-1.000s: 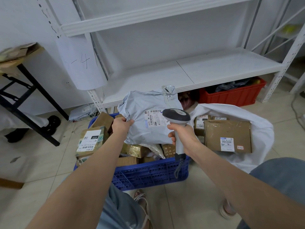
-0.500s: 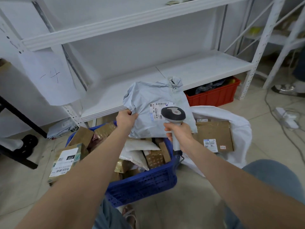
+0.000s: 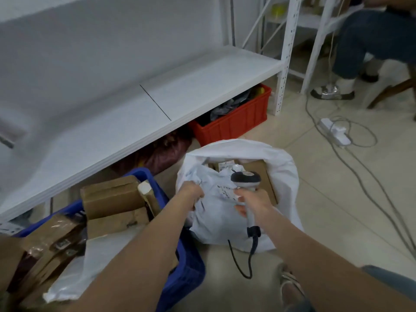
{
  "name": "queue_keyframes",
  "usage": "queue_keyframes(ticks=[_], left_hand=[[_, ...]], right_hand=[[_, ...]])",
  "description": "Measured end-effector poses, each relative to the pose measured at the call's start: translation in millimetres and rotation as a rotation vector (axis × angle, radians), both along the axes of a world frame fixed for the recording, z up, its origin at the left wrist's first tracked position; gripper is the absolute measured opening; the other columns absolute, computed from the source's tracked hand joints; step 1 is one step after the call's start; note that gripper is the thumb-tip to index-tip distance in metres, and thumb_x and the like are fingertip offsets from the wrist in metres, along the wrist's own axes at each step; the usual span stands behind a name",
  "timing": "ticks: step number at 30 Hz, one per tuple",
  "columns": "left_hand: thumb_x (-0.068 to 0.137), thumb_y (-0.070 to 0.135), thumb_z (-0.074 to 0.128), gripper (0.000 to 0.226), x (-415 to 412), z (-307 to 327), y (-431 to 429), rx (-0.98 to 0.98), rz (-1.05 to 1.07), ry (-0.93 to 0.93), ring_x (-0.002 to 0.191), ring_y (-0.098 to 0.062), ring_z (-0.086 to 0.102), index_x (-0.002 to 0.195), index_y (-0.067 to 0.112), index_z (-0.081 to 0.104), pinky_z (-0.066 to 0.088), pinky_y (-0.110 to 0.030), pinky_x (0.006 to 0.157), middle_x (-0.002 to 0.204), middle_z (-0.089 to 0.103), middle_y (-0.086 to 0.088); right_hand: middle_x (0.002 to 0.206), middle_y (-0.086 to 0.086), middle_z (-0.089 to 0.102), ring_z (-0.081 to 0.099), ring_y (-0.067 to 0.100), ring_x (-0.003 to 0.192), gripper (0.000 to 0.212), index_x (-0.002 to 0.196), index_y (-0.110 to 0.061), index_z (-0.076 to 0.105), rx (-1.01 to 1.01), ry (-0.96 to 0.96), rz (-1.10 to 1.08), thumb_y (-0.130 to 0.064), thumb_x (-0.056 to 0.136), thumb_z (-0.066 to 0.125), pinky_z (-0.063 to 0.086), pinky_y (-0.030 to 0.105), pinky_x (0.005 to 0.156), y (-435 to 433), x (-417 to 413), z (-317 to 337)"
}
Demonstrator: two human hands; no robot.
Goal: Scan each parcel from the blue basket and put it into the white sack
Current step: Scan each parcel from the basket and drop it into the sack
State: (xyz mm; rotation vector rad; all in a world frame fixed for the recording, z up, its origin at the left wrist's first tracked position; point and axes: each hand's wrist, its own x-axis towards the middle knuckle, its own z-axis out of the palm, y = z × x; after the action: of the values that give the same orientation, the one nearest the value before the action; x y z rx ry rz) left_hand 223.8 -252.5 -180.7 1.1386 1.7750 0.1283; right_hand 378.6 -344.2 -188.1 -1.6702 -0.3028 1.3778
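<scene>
Looking down past our forearms, we find the white sack standing open on the tiled floor, just right of the blue basket; the basket holds brown boxes and a white poly bag, and our left forearm crosses above its right rim; behind runs a low white shelf with a red crate and a dark bag beneath it; to the right lie a power strip and loose cables, and another person's leg shows at the top corner. The scanner and the hand holding it cover part of the label on the grey parcel, and they also hide part of a brown parcel lying deeper in the sack.

Half a second ago we held the grey parcel up over the basket's far corner, in front of the shelf; it now sits low in the mouth of the sack, and our view has swung right.

Our left grip is curled tight, pinching the parcel's upper left edge; our right grip is wrapped round the scanner's handle, the head up and pointing away from us, with its cord looping down to the floor; whether that hand also touches the parcel we cannot tell.
</scene>
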Motion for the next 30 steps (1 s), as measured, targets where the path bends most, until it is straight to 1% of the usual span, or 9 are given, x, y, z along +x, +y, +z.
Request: queue_keyframes(ticks=[7,10,13,17,19,23,26,28,30], left_hand=[[0.095,0.011,0.048,0.033,43,-70,66,0.238,-0.087,0.124,0.118,-0.032,0.054,0.125,0.002,0.057,0.042,-0.033,0.1,0.13,0.056,-0.018],[0.095,0.012,0.047,0.035,47,-93,91,0.271,-0.004,0.024,0.114,-0.034,0.055,0.127,0.005,0.057,0.045,-0.039,0.099,0.128,0.058,-0.018],[0.096,0.02,0.05,0.035,40,-105,99,0.358,-0.112,0.068,0.114,-0.034,0.055,0.129,0.009,0.054,0.046,-0.04,0.097,0.128,0.057,-0.017],[0.091,0.037,0.057,0.049,4,-108,94,0.67,-0.174,0.489,0.12,-0.034,0.043,0.134,0.015,0.044,0.044,-0.043,0.094,0.13,0.043,-0.014],[0.091,0.039,0.058,0.06,-18,-111,95,0.608,-0.111,0.622,0.125,-0.037,0.037,0.138,0.011,0.035,0.039,-0.046,0.096,0.136,0.037,-0.019],[0.095,0.025,0.052,0.051,-37,-126,94,0.055,-0.151,0.439,0.118,-0.035,0.051,0.137,0.0,0.037,0.045,-0.036,0.087,0.133,0.048,-0.02],[0.093,0.016,0.05,0.032,-45,-121,97,0.091,-0.088,0.279,0.103,-0.035,0.06,0.117,-0.003,0.057,0.054,-0.038,0.084,0.117,0.061,-0.02],[0.093,0.01,0.05,0.022,-48,-110,106,0.159,0.074,0.043,0.095,-0.034,0.063,0.108,-0.003,0.06,0.059,-0.044,0.075,0.111,0.063,-0.021],[0.096,0.006,0.05,0.008,-45,-89,106,0.208,0.209,-0.151,0.081,-0.026,0.062,0.095,0.003,0.058,0.059,-0.032,0.057,0.103,0.061,-0.018]], right_hand=[[0.072,0.001,0.059,0.056,0.019,0.072,0.025,0.092,-0.009,0.064,0.018,-0.157,0.075,-0.023,0.077,0.077,0.046,0.031,0.068,62,27,-57],[0.084,0.0,0.063,0.057,0.017,0.084,0.021,0.094,-0.015,0.063,0.062,-0.189,0.135,-0.018,0.078,0.076,0.045,0.029,0.079,92,30,-69],[0.1,0.008,0.07,0.064,0.024,0.097,0.032,0.103,-0.009,0.068,0.044,-0.153,0.193,-0.017,0.074,0.08,0.051,0.039,0.093,113,25,-90],[0.107,0.01,0.07,0.064,0.028,0.105,0.033,0.104,-0.01,0.07,0.04,-0.141,0.233,-0.015,0.073,0.08,0.049,0.045,0.099,124,16,-112],[0.106,0.009,0.069,0.063,0.027,0.106,0.029,0.102,-0.013,0.069,0.036,-0.15,0.247,-0.013,0.075,0.079,0.048,0.044,0.1,127,11,-119],[0.115,0.005,0.066,0.058,0.025,0.114,0.048,0.113,-0.017,0.065,0.05,-0.222,0.312,-0.02,0.068,0.082,0.043,0.041,0.105,136,1,-126],[0.123,0.001,0.062,0.051,0.028,0.124,0.06,0.112,-0.028,0.062,0.058,-0.311,0.368,-0.034,0.054,0.078,0.03,0.047,0.114,139,-3,-134],[0.131,0.005,0.058,0.047,0.029,0.129,0.06,0.122,-0.024,0.059,0.05,-0.359,0.41,-0.026,0.065,0.077,0.023,0.048,0.117,138,-2,-136],[0.14,0.005,0.052,0.041,0.026,0.135,0.063,0.134,-0.02,0.052,0.039,-0.404,0.462,-0.022,0.075,0.074,0.019,0.049,0.118,138,-1,-132]])
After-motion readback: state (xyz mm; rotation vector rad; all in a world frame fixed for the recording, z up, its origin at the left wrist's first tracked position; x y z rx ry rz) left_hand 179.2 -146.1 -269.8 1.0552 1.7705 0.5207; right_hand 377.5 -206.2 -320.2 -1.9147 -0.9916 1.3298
